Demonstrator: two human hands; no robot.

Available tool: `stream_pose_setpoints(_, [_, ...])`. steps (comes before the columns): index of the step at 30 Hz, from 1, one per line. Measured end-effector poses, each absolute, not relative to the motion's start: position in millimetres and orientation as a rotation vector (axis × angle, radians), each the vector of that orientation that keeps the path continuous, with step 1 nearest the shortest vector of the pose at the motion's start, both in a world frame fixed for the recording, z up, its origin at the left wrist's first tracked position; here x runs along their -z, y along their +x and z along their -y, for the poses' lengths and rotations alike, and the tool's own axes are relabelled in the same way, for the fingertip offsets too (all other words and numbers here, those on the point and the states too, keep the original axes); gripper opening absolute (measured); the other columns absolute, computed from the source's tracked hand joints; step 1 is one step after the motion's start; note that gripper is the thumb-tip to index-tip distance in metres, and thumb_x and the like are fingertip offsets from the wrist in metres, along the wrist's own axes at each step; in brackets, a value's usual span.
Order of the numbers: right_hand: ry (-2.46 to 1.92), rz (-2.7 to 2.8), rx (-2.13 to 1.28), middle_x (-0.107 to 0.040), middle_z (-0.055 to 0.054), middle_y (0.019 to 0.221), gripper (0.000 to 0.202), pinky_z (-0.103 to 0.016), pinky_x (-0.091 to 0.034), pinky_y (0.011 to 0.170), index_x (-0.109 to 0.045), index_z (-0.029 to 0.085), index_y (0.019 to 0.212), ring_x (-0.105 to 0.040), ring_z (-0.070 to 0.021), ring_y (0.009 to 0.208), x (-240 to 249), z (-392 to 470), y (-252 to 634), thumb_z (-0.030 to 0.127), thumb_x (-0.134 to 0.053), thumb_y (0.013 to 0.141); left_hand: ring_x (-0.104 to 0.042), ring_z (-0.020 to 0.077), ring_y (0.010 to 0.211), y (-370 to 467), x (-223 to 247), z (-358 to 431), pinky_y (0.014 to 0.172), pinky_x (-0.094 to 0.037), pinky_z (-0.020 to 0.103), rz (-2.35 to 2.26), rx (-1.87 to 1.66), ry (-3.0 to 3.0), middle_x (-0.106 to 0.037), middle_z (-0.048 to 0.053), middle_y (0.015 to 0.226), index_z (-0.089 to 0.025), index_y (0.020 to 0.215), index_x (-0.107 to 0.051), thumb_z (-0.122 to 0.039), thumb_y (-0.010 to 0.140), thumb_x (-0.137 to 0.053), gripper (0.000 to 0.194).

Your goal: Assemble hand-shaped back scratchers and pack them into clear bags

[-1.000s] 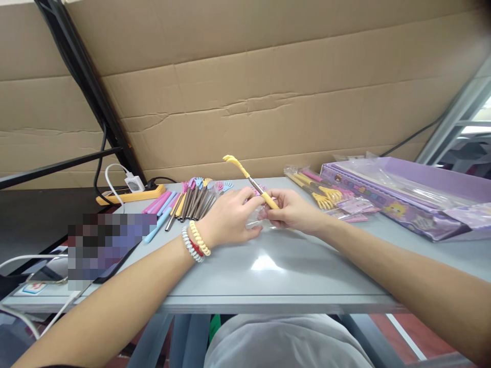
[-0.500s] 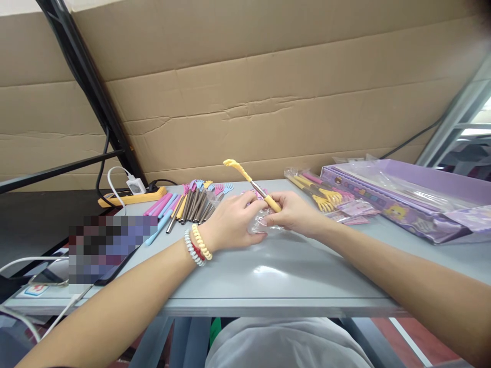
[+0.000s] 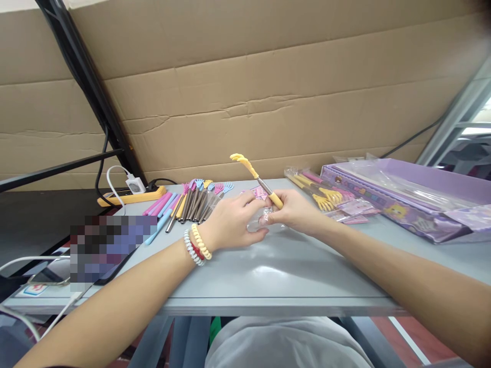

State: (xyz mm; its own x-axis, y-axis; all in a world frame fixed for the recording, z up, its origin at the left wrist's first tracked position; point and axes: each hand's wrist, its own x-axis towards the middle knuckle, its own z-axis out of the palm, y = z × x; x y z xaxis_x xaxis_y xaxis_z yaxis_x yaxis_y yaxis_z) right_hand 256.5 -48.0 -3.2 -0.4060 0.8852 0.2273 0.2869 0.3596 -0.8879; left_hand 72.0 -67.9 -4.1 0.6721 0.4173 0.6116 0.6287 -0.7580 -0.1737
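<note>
A yellow hand-shaped back scratcher with a metal shaft slants up and left. My right hand is closed around its yellow handle, with the thumb against crinkled clear film. That film belongs to a clear plastic bag between my hands. Curved around the bag's left side is my left hand, its thumb apart from the index finger; some fingertips are hidden. Behind my left hand lies a row of back scratchers with pink, blue and yellow heads. A pink printed card lies behind the held scratcher.
Bagged yellow and pink back scratchers lie right of my hands, beside a purple box holding clear bags. Pink and blue handles, a yellow power strip and a blurred-out device are at left. Cardboard stands behind the table.
The back scratcher has shifted slightly right and its head has risen a little. My left thumb has spread slightly away from the bag. My right hand keeps its hold.
</note>
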Motion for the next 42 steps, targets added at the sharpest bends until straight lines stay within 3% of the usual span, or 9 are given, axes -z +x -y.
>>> stream_pose_setpoints(6, [-1.118,1.931,-0.867,-0.035,0.008,0.055,0.042,-0.023,-0.024,0.049,-0.045,0.019,0.065,-0.031,-0.0078,0.052,5,43,259,0.044,-0.076,0.053,-0.061,0.0172,0.076,69,1,66,0.063,-0.047,0.028,0.891,0.769,-2.499,-0.063,0.005,0.088,-0.018,0.103,-0.058,-0.037,0.075,-0.056,0.034])
stream_pose_setpoints(11, [-1.193,1.976,-0.367,-0.039,0.004,0.056,0.042,-0.025,-0.026,0.051,-0.039,0.019,0.057,-0.035,-0.0100,0.054,-5,34,280,0.055,-0.052,0.076,-0.061,0.0185,0.082,54,-8,57,0.070,-0.048,0.031,1.058,0.768,-2.524,-0.064,0.007,0.094,-0.016,0.105,-0.058,-0.041,0.078,-0.056,0.037])
stream_pose_setpoints(15, [-1.217,2.062,-0.061,-0.034,0.002,0.051,0.047,-0.027,-0.023,0.051,-0.031,0.020,0.053,-0.032,-0.0108,0.051,-13,28,302,0.054,-0.034,0.086,-0.060,0.0186,0.084,41,-12,47,0.074,-0.046,0.031,1.128,0.786,-2.600,-0.065,0.006,0.092,-0.016,0.102,-0.059,-0.041,0.078,-0.057,0.035])
stream_pose_setpoints(20, [-1.384,2.221,0.037,-0.038,0.002,0.047,0.052,-0.028,-0.021,0.050,-0.035,0.020,0.050,-0.032,-0.0111,0.048,-14,22,311,0.061,-0.041,0.081,-0.060,0.0170,0.080,36,-13,40,0.072,-0.046,0.029,1.188,0.914,-2.606,-0.067,0.005,0.089,-0.015,0.099,-0.061,-0.040,0.075,-0.060,0.035])
stream_pose_setpoints(26, [-1.396,2.332,0.083,-0.046,0.000,0.049,0.054,-0.027,-0.022,0.050,-0.044,0.020,0.051,-0.039,-0.0124,0.050,-14,22,309,0.062,-0.038,0.082,-0.058,0.0174,0.081,38,-10,40,0.071,-0.043,0.029,1.159,0.832,-2.590,-0.066,0.006,0.089,-0.015,0.098,-0.061,-0.040,0.078,-0.057,0.032])
stream_pose_setpoints(30, [-1.304,2.370,0.140,-0.057,-0.002,0.057,0.047,-0.027,-0.025,0.052,-0.059,0.020,0.060,-0.047,-0.0140,0.056,-14,26,304,0.057,-0.041,0.083,-0.056,0.0167,0.073,40,-9,41,0.063,-0.040,0.028,1.214,0.761,-2.569,-0.063,0.004,0.078,-0.016,0.085,-0.060,-0.043,0.079,-0.054,0.028])
stream_pose_setpoints(33, [-1.291,2.333,0.174,-0.058,-0.002,0.058,0.048,-0.026,-0.025,0.053,-0.059,0.020,0.058,-0.047,-0.0141,0.057,-14,28,302,0.057,-0.042,0.083,-0.054,0.0160,0.070,40,-8,41,0.060,-0.038,0.027,1.239,0.749,-2.555,-0.061,0.004,0.076,-0.016,0.079,-0.058,-0.044,0.079,-0.054,0.028])
stream_pose_setpoints(37, [-1.277,2.303,0.187,-0.052,-0.002,0.052,0.052,-0.027,-0.025,0.052,-0.050,0.019,0.051,-0.041,-0.0127,0.052,-16,28,305,0.059,-0.040,0.083,-0.056,0.0168,0.075,37,-10,41,0.063,-0.040,0.027,1.242,0.786,-2.542,-0.062,0.004,0.080,-0.016,0.086,-0.059,-0.039,0.077,-0.056,0.025])
stream_pose_setpoints(42, [-1.243,2.356,0.040,-0.051,0.000,0.053,0.049,-0.026,-0.026,0.051,-0.056,0.020,0.056,-0.042,-0.0121,0.052,-20,27,312,0.059,-0.043,0.082,-0.059,0.0184,0.080,35,-10,41,0.070,-0.045,0.030,1.239,0.841,-2.543,-0.065,0.005,0.088,-0.017,0.099,-0.060,-0.038,0.077,-0.056,0.030])
